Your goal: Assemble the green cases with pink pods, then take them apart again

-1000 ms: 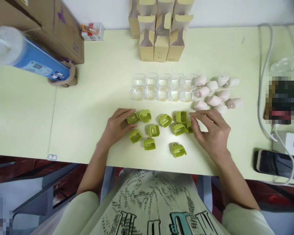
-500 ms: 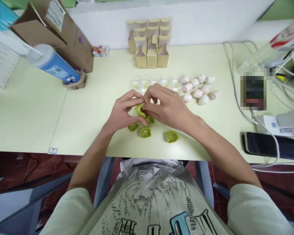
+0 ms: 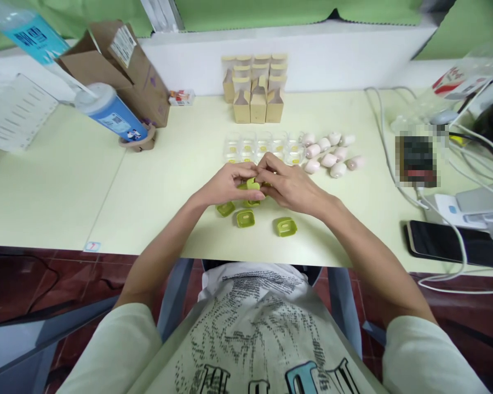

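Observation:
A small green plastic piece (image 3: pixel 253 185) is held up between both hands, just above the table. My left hand (image 3: pixel 230 185) grips it from the left, thumb stretched along its near side. My right hand (image 3: pixel 292 186) has its fingers pinched at the piece's right side, and they partly cover it. Below and in front lie several more green plastic pieces, shallow and hollow: one (image 3: pixel 225 209) at the left, one (image 3: pixel 245 218) nearer me, and another (image 3: pixel 286 226) farther right. Behind my hands stand clear plastic cups (image 3: pixel 263 145) in rows, with yellow spots inside.
Several pale pink rounded pieces (image 3: pixel 329 160) lie right of the cups. Open cardboard boxes (image 3: pixel 258 104) stand at the wall. At left are a blue cup (image 3: pixel 117 117) and a carton (image 3: pixel 148 82); at right, a phone (image 3: pixel 456 243), cables and a pixelated object (image 3: pixel 417 160).
The view has tilted up, showing more of the wall. Both hands still work on the green piece, which has been turned more upright; the left fingers have shifted around it.

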Motion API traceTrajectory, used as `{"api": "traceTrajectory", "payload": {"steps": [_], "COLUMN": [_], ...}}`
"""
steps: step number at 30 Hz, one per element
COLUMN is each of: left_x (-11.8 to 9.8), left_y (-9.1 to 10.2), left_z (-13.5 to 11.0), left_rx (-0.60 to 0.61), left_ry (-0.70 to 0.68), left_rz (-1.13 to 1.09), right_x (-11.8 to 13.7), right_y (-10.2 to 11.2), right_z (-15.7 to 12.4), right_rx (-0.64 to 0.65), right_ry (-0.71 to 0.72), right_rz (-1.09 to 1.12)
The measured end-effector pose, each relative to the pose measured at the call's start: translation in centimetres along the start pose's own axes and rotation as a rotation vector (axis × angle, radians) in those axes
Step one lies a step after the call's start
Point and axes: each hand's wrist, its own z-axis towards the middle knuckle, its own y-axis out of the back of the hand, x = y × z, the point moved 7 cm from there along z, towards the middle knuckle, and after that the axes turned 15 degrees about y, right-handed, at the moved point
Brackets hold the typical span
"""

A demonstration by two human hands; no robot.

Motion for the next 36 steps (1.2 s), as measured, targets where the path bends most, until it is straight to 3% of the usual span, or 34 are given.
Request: {"api": "traceTrajectory", "payload": {"steps": [4,8,11,14,16,19,21,23,26,31,36], "left_x": [1.3,4.7,7.6,7.6,5.9,3.9,3.8,3.9,2.4,-2.2,-3.9], "left_y": [2.7,7.1,8.2,7.8,7.1,5.1,3.7,3.0,2.9,1.0,-1.5], "left_z": [-1.6,-5.2,-7.7,-8.4,-7.5,-4.6,-2.4,-1.0,-1.0,-5.0,-6.8], "left_rx": [-0.082,-0.308,-0.367,-0.361,-0.359,-0.233,-0.091,-0.03,-0.149,-0.41,-0.489], "left_ry": [0.091,0.221,0.369,0.325,0.182,0.004,-0.022,-0.017,-0.101,-0.344,-0.439], "left_rz": [0.097,0.185,0.242,0.312,0.428,0.652,0.77,0.841,0.83,0.715,0.718], "right_x": [0.6,-0.3,-1.1,-1.7,-1.2,0.6,1.9,3.0,3.4,3.4,4.7], "right_y": [3.9,7.9,8.1,6.1,5.9,7.1,6.7,4.8,2.2,0.0,-0.7], "right_z": [-2.1,-9.7,-16.4,-18.7,-17.2,-12.9,-9.7,-7.0,-4.8,-2.3,-1.2], "right_rx": [-0.164,-0.279,-0.288,-0.109,-0.114,-0.325,-0.426,-0.417,-0.471,-0.567,-0.499], "right_ry": [-0.03,-0.366,-0.529,-0.551,-0.505,-0.504,-0.495,-0.443,-0.427,-0.351,-0.259], "right_rz": [0.074,-0.069,-0.211,-0.222,-0.224,-0.202,-0.096,0.039,0.098,-0.02,-0.143]}}
